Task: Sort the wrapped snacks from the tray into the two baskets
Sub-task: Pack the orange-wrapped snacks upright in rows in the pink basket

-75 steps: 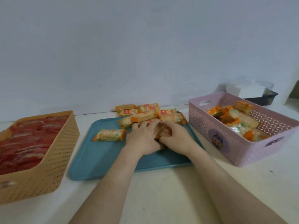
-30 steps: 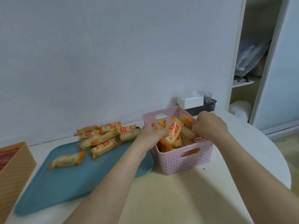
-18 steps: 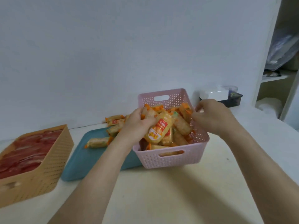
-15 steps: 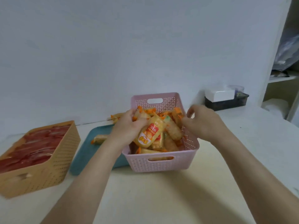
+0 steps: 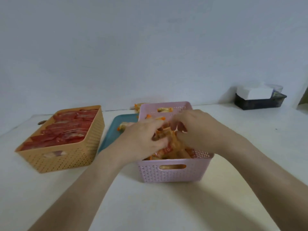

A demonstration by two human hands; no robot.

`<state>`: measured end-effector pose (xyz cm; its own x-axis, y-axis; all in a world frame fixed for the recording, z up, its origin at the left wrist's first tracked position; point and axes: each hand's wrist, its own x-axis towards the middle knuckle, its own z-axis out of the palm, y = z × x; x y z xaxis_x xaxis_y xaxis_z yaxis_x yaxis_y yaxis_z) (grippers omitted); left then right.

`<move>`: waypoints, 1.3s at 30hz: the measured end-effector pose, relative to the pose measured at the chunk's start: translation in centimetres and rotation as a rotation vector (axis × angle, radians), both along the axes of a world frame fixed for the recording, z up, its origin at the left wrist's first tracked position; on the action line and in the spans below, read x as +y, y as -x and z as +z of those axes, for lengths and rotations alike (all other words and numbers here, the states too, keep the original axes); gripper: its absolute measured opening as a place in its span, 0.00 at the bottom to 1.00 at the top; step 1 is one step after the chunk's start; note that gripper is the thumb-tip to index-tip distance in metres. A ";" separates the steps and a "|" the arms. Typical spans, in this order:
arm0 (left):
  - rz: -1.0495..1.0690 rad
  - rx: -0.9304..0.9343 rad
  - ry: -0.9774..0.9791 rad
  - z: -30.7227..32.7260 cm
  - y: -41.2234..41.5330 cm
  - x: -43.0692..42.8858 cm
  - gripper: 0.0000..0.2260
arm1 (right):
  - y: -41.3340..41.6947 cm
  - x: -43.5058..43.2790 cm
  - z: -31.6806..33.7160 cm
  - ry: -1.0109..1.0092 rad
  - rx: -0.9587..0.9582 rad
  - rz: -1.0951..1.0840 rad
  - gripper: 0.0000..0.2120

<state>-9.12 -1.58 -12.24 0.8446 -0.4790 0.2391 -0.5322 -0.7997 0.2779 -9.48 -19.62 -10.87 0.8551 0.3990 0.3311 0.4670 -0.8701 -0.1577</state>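
A pink basket (image 5: 173, 174) stands at the middle of the white table, holding several yellow-orange wrapped snacks (image 5: 168, 150). Both my hands are inside it. My left hand (image 5: 143, 139) has its fingers curled round a bunch of these snacks, low on the pile. My right hand (image 5: 198, 130) reaches in from the right with bent fingers touching the same snacks; its hold is blurred. Behind the basket lies the teal tray (image 5: 113, 132) with one snack (image 5: 124, 128) showing and more (image 5: 138, 106) at its far end. At the left, a tan basket (image 5: 66, 159) is full of red wrapped snacks (image 5: 66, 130).
A black box (image 5: 260, 102) with a white tissue pack (image 5: 253, 92) on top stands at the back right, against the wall. A small dark object (image 5: 41, 122) lies behind the tan basket. Bare table runs along the front and right.
My hands gathered snacks on the tray and carried them right, to the pink basket. Since half a second ago my left hand has lowered its bunch into the basket and my right hand has closed in.
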 end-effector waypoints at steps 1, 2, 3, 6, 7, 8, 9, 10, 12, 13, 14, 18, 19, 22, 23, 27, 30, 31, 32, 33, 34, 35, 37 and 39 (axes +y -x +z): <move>-0.021 0.019 0.005 0.1 0.1 0.3 0.13 | 0.0 0.2 0.4 -0.033 0.134 0.066 0.11; -0.053 0.022 0.011 0.2 0.1 0.4 0.14 | -0.1 0.3 0.7 -0.084 0.239 0.121 0.10; -0.072 0.028 -0.007 0.1 0.2 0.5 0.17 | -0.3 0.3 0.8 -0.159 0.328 0.156 0.08; -0.034 0.018 -0.042 -0.3 0.4 0.8 0.31 | -0.5 0.2 0.0 -0.453 0.586 0.180 0.04; -0.019 0.012 -0.025 -0.4 0.3 0.9 0.32 | -0.5 0.2 -0.3 -0.525 0.653 0.176 0.04; -0.022 0.002 0.002 -0.6 0.3 1.0 0.31 | -0.4 0.2 -0.5 -0.570 0.687 0.177 0.04; -0.032 -0.015 0.037 -0.8 0.4 1.0 0.28 | -0.5 0.1 -0.7 -0.592 0.699 0.180 0.05; -0.042 -0.036 0.064 -0.9 0.5 1.1 0.23 | -0.5 -0.1 -0.8 -0.588 0.711 0.184 0.08; -0.049 -0.058 0.073 -0.8 0.9 1.3 0.16 | -0.6 -0.3 -0.7 -0.492 0.734 0.210 0.13; -0.059 -0.052 0.041 -0.7 1.1 1.3 0.15 | -0.6 -0.4 -0.6 -0.389 0.724 0.222 0.14; -0.064 -0.035 -0.013 -0.5 1.3 1.3 0.15 | -0.6 -0.1 -0.5 -0.270 0.699 0.236 0.13; -0.098 -0.025 -0.136 -0.6 0.8 1.0 0.17 | -0.6 0.4 -0.5 -0.095 0.653 0.236 0.09; -0.100 -0.037 -0.098 -0.8 0.8 1.0 0.15 | -0.6 0.4 -0.6 -0.091 0.655 0.234 0.08; -0.059 -0.057 0.100 -1.1 1.2 1.8 0.10 | -0.7 0.0 -1.1 -0.112 0.611 0.247 0.06; -0.040 -0.068 0.187 -1.2 1.3 2.4 0.10 | -0.8 0.0 -1.3 -0.125 0.587 0.263 0.06; -0.014 -0.164 0.369 -1.7 1.7 3.2 0.11 | -0.7 0.2 -1.6 -0.176 0.553 0.335 0.07; 0.000 -0.239 0.421 -2.7 2.2 2.2 0.17 | -0.5 0.5 -1.6 -0.125 0.448 0.350 0.07; 0.022 -0.247 0.443 -3.0 2.3 2.0 0.17 | -0.3 0.7 -1.7 -0.059 0.420 0.350 0.07; 0.041 -0.246 0.452 -3.1 2.3 2.0 0.17 | -0.1 0.9 -1.7 0.023 0.431 0.356 0.08; 0.043 -0.243 0.446 -3.1 2.3 1.9 0.15 | 0.0 1.1 -1.7 0.105 0.466 0.368 0.09; 0.031 -0.235 0.429 -3.0 2.2 1.9 0.13 | 0.1 1.3 -1.7 0.183 0.495 0.379 0.10; 0.011 -0.225 0.412 -2.8 2.2 1.9 0.11 | 0.1 1.5 -1.7 0.252 0.492 0.387 0.10; -0.027 -0.207 0.393 -2.4 2.2 2.1 0.09 | 0.0 1.8 -1.6 0.367 0.398 0.361 0.11; -0.054 -0.159 0.403 -2.0 2.2 2.3 0.08 | 0.0 1.6 -1.5 0.436 0.232 0.260 0.13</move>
